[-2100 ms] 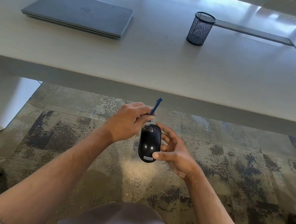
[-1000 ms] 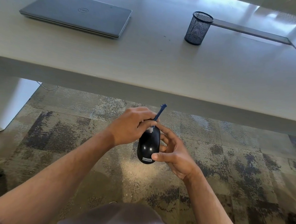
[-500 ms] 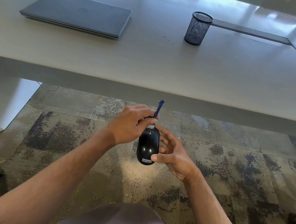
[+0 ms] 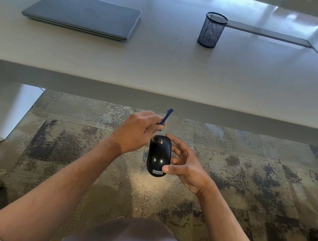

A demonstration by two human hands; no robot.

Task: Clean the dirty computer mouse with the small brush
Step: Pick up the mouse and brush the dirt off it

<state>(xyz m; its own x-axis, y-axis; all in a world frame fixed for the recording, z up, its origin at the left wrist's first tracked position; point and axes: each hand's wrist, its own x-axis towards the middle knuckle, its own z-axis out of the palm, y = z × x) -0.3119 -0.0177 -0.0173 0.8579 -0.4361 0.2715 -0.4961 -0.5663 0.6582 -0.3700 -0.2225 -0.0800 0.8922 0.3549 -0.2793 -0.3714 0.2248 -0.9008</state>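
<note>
Pale desk (image 4: pixel 159 66) with closed grey laptop (image 4: pixel 83 14) and, well apart, upright mesh pen cup (image 4: pixel 211 30).

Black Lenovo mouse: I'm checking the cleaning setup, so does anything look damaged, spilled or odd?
Nothing looks damaged. The black Lenovo mouse has pale specks near its scroll wheel. It is held off the pale desk, over the carpet, in the right hand; the left hand grips the small blue brush.

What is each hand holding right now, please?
Left hand: closed, pinching the small blue brush.
Right hand: closed around the black mouse.
</note>
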